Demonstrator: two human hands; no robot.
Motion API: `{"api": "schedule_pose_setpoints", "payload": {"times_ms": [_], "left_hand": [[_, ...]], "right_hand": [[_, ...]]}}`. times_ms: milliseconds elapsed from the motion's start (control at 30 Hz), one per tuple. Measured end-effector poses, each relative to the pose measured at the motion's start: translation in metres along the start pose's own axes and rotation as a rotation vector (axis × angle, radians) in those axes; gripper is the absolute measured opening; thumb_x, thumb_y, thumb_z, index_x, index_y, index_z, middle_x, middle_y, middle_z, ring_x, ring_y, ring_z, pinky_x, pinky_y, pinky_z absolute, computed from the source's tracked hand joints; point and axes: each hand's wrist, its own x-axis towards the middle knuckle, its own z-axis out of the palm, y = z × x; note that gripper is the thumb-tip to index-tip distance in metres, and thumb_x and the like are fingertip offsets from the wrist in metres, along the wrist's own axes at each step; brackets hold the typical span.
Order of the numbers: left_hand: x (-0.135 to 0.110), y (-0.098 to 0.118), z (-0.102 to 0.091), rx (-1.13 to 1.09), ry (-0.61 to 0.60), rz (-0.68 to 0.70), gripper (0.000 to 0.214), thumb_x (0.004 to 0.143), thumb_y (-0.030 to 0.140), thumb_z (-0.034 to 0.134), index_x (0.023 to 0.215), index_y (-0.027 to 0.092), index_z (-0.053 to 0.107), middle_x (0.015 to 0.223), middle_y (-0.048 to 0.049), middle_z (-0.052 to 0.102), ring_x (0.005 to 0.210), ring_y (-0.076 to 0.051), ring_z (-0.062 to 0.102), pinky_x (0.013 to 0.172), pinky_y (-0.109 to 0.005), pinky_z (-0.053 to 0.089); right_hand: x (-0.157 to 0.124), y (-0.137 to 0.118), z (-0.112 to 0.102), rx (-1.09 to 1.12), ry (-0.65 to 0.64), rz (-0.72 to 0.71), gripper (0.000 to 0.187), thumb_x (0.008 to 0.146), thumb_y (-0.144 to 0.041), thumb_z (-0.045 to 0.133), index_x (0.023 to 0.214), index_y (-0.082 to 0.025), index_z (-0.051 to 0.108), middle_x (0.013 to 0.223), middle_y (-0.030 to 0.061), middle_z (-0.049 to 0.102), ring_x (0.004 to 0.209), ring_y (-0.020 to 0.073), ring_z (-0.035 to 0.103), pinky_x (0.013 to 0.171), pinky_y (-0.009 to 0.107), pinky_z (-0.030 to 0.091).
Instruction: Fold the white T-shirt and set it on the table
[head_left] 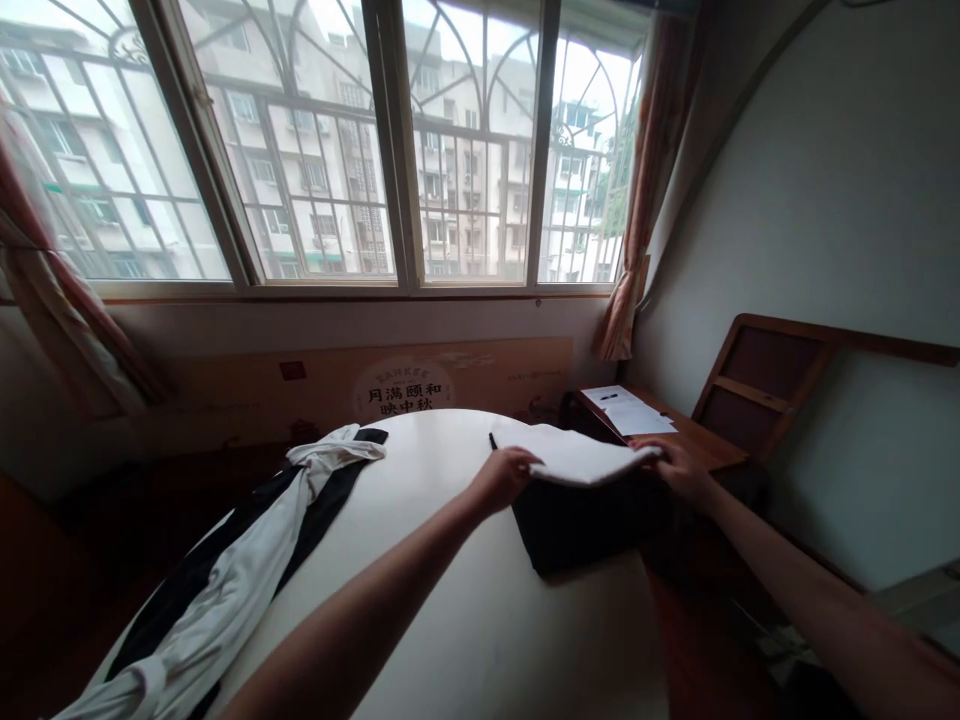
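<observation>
A folded white cloth (581,455) is stretched between my two hands, over a folded black cloth (585,525) on the right side of the table. My left hand (510,475) grips the white cloth's left edge, fingers closed. At the opposite edge my right hand (679,470) pinches it near the corner. Whether the white cloth rests on the black one or hangs just above it, I cannot tell. Along the table's left side lies a long, crumpled white garment (251,565) on top of a black garment (337,515).
The round white table (450,600) fills the middle. Beyond its right edge stands a low wooden desk (701,450) with papers (630,410) and a pen. A wooden chair-like frame (757,385) leans by the wall. A printed cardboard panel (495,370) stands under the barred windows.
</observation>
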Motion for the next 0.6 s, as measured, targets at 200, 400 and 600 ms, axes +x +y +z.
{"api": "schedule_pose_setpoints", "payload": {"times_ms": [200,400,600], "left_hand": [[-0.073,-0.047,0.074,0.09,-0.155,-0.028,0.043,0.071,-0.004,0.055,0.098,0.017,0.081,0.107,-0.0087,0.076,0.099,-0.021,0.07,0.094,-0.032,0.052],[-0.077,-0.039,0.069,0.128,-0.168,-0.005,0.043,0.071,-0.001,0.056,0.1,0.018,0.08,0.112,-0.0088,0.074,0.104,-0.022,0.067,0.098,-0.033,0.051],[-0.083,-0.029,0.055,0.164,-0.207,0.046,0.043,0.075,0.002,0.054,0.104,0.022,0.078,0.113,-0.0067,0.074,0.107,-0.022,0.065,0.097,-0.034,0.05]], "right_hand": [[-0.069,0.073,0.018,-0.21,-0.106,0.044,0.034,0.071,-0.023,0.053,0.096,-0.02,0.075,0.128,0.0106,0.069,0.124,0.0287,0.061,0.114,0.044,0.04],[-0.064,0.062,0.015,-0.245,-0.06,0.027,0.036,0.069,-0.023,0.05,0.096,-0.019,0.075,0.128,0.0106,0.069,0.125,0.0268,0.061,0.114,0.041,0.039],[-0.065,0.054,0.008,-0.339,-0.145,0.115,0.039,0.068,-0.023,0.048,0.096,-0.02,0.076,0.128,0.0093,0.07,0.125,0.0268,0.061,0.114,0.042,0.039]]}}
